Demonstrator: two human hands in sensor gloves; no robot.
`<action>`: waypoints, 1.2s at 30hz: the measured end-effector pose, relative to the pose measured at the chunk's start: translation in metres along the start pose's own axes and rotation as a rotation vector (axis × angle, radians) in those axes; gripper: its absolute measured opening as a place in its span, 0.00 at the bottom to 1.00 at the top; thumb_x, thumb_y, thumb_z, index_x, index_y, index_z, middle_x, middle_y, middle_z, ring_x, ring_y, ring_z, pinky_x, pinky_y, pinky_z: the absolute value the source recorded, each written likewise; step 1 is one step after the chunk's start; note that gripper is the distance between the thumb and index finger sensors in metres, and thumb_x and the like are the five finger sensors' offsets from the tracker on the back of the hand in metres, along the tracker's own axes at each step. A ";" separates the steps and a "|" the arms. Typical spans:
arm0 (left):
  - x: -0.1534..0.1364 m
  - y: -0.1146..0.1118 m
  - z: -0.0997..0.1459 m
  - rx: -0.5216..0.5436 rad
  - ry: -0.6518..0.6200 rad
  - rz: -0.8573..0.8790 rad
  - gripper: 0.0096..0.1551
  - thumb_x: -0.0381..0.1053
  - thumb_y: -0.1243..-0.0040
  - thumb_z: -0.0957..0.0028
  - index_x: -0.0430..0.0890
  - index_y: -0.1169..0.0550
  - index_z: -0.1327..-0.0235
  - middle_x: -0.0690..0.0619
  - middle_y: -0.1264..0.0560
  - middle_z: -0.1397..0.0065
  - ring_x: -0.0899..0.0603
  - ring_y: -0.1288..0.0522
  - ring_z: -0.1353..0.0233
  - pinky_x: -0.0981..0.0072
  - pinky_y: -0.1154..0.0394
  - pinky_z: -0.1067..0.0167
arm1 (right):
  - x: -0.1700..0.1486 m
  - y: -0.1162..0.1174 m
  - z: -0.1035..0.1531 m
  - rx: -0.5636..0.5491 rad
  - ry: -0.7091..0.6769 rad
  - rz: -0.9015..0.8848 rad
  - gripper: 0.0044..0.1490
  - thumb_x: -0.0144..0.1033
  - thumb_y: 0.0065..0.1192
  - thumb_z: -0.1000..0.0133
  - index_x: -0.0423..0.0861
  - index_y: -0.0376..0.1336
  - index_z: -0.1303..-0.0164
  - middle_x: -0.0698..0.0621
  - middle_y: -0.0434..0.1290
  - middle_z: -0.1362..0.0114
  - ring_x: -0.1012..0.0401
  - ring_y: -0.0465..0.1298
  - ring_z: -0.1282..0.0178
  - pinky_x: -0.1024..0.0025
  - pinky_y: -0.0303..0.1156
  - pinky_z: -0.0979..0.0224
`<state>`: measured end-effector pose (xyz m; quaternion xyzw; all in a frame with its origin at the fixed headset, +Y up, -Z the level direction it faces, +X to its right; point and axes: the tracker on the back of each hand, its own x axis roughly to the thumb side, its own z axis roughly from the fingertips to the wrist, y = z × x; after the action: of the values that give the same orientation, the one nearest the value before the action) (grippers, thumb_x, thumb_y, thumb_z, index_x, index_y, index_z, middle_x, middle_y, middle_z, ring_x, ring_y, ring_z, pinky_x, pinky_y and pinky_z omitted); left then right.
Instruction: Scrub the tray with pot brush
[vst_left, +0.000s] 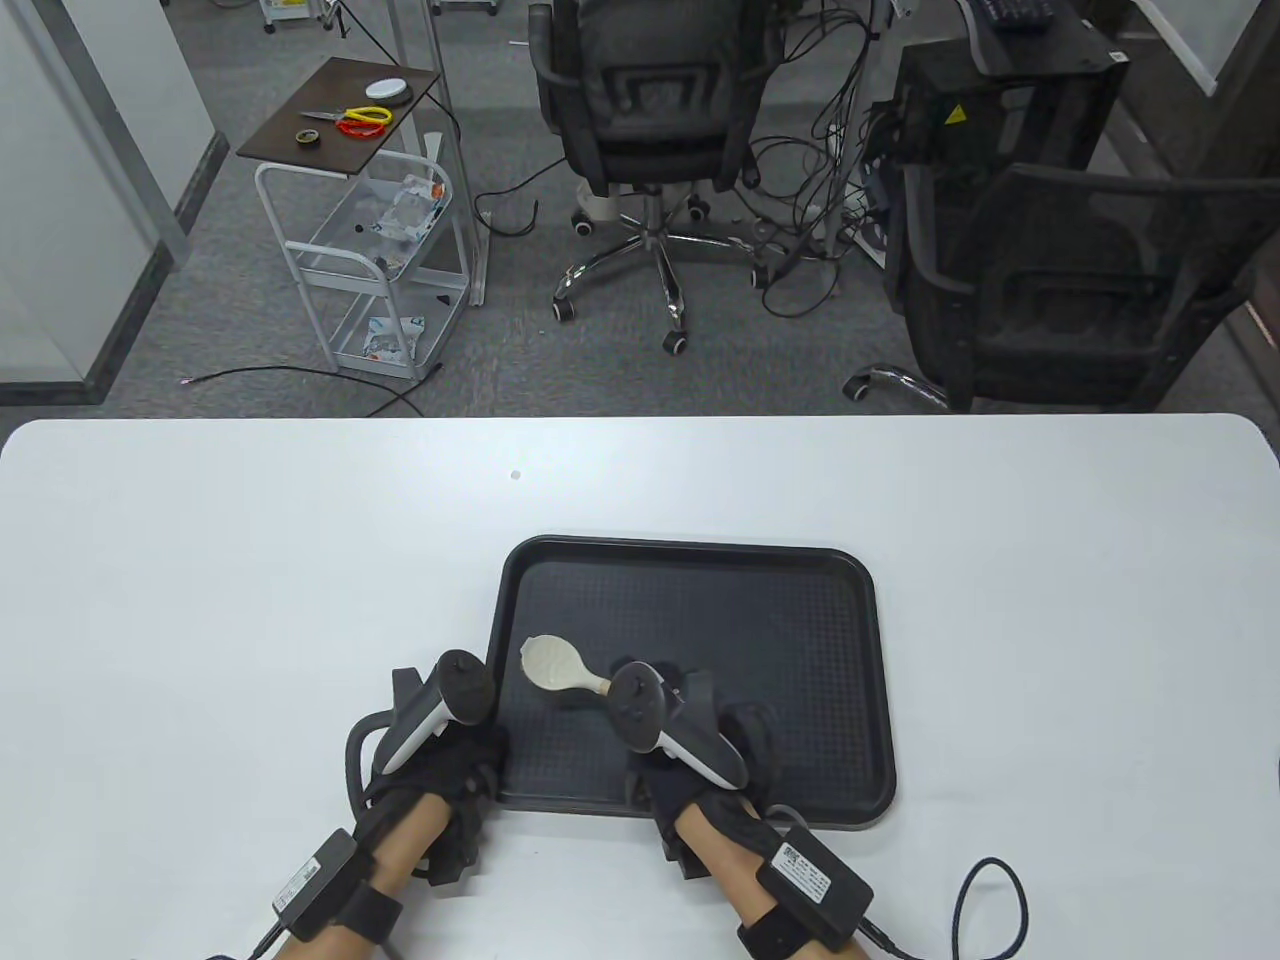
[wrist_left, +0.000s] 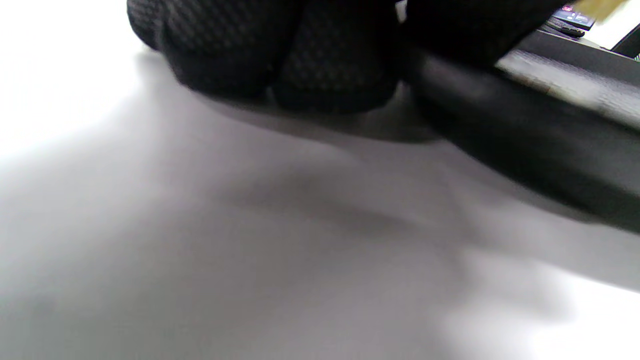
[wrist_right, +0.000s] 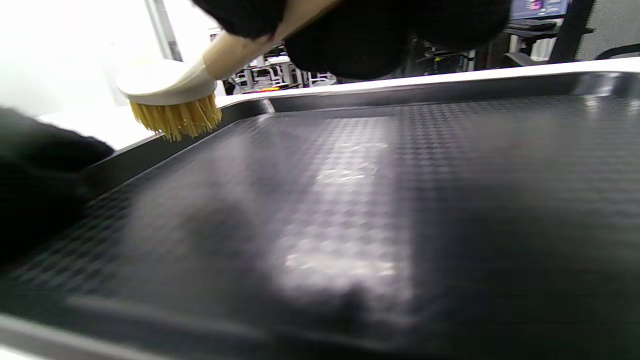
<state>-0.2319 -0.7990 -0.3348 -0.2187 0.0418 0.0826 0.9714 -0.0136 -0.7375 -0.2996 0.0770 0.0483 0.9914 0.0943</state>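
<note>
Gloved in black mesh, the right hand (vst_left: 700, 760) grasps the pale wooden handle of the pot brush (vst_left: 555, 668), whose round white head carries stiff yellow bristles (wrist_right: 177, 120) above the tray's left side. Curled fingers (wrist_left: 280, 55) of the left hand (vst_left: 455, 760) press the near-left rim of the tray (vst_left: 860, 680), a black rounded rectangle with pebbled floor, lying on the smooth white table (vst_left: 200, 600).

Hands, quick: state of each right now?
Left hand: fingers curled, resting at the tray's left edge; whether it grips the rim cannot be told.
Right hand: holds the pot brush by its handle, head over the tray.
</note>
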 end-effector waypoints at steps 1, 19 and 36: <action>0.000 0.000 0.000 0.000 0.000 0.000 0.46 0.61 0.42 0.52 0.43 0.43 0.26 0.54 0.20 0.66 0.47 0.21 0.61 0.48 0.32 0.36 | 0.004 0.003 0.000 0.005 -0.006 0.010 0.34 0.35 0.62 0.45 0.57 0.60 0.25 0.47 0.68 0.26 0.53 0.75 0.38 0.53 0.73 0.38; 0.000 0.000 0.000 0.000 0.001 0.000 0.46 0.61 0.42 0.52 0.43 0.43 0.26 0.54 0.20 0.66 0.47 0.21 0.61 0.48 0.32 0.36 | -0.096 0.002 0.033 0.088 0.147 -0.001 0.32 0.36 0.62 0.46 0.58 0.62 0.28 0.46 0.71 0.29 0.53 0.77 0.40 0.52 0.75 0.40; 0.000 0.000 0.000 0.000 0.002 0.000 0.46 0.61 0.42 0.52 0.43 0.43 0.26 0.54 0.20 0.66 0.47 0.21 0.61 0.48 0.32 0.36 | -0.238 -0.044 0.083 0.115 0.479 0.053 0.32 0.35 0.63 0.46 0.56 0.63 0.28 0.44 0.71 0.30 0.51 0.77 0.41 0.50 0.74 0.41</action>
<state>-0.2319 -0.7989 -0.3348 -0.2187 0.0426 0.0824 0.9714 0.2385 -0.7338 -0.2568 -0.1540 0.1238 0.9790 0.0497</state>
